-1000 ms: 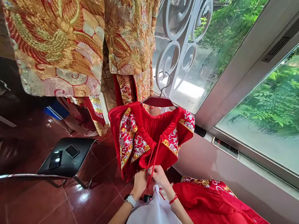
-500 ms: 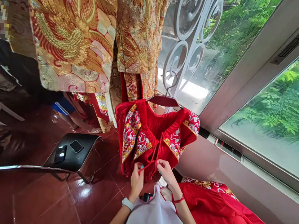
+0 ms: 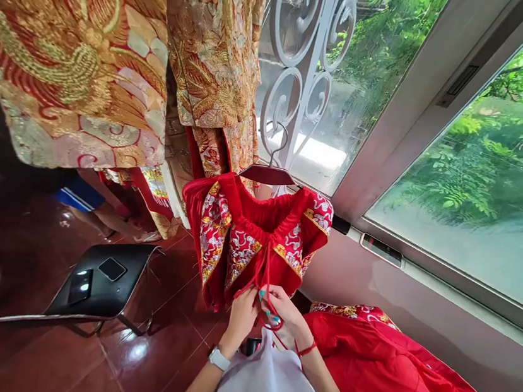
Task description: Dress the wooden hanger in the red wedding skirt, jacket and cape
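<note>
Any marks on the phone lying on the windowsill are too small to read. The red embroidered garment hangs from a dark hanger just beyond both hands, its thin red cord dropping from the gathered edge down to the fingers. The left hand pinches the cord low in front of the garment, while the right hand, just beside it, grips the cord with a loop around its bent fingers.
</note>
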A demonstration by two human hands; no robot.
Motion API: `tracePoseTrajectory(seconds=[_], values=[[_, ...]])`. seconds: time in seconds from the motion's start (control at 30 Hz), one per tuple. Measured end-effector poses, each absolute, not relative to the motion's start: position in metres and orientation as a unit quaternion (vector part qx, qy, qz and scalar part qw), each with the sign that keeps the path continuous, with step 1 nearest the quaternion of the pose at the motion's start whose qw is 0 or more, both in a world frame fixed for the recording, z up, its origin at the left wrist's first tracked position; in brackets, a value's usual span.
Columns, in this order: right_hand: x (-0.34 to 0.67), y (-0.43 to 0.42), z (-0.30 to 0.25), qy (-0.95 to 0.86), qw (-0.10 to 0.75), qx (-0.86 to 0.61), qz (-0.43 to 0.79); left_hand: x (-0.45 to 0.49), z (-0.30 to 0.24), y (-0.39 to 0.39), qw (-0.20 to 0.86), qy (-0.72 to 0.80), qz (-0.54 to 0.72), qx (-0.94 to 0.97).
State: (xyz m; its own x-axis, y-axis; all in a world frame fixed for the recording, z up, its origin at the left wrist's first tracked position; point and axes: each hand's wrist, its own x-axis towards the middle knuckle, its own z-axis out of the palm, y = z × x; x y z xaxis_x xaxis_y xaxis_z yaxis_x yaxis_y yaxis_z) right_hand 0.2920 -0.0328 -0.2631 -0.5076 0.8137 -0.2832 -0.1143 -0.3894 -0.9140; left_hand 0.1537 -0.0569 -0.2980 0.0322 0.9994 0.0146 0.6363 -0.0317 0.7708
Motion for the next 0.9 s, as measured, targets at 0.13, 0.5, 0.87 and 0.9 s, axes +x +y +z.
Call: tracePoseTrajectory(seconds=[0.13, 0.5, 0.87, 0.9], values=[[0.282, -0.038, -0.27, -0.446, 0.348, -0.421, 0.709, 0.156, -0.306, -0.059, 0.281, 0.653, 0.288, 0.641], [0.28, -0.009, -0.205, -0.503, 0.441, -0.418, 0.615, 0.164, -0.31, -0.052, 0.258, 0.656, 0.309, 0.638], [0.288, -0.014, -0.197, -0.516, 0.394, -0.435, 0.624, 0.169, -0.273, -0.03, 0.199, 0.588, 0.45, 0.642], [0.286, -0.012, -0.196, -0.503, 0.397, -0.448, 0.624, 0.168, -0.274, -0.029, 0.202, 0.582, 0.453, 0.645]])
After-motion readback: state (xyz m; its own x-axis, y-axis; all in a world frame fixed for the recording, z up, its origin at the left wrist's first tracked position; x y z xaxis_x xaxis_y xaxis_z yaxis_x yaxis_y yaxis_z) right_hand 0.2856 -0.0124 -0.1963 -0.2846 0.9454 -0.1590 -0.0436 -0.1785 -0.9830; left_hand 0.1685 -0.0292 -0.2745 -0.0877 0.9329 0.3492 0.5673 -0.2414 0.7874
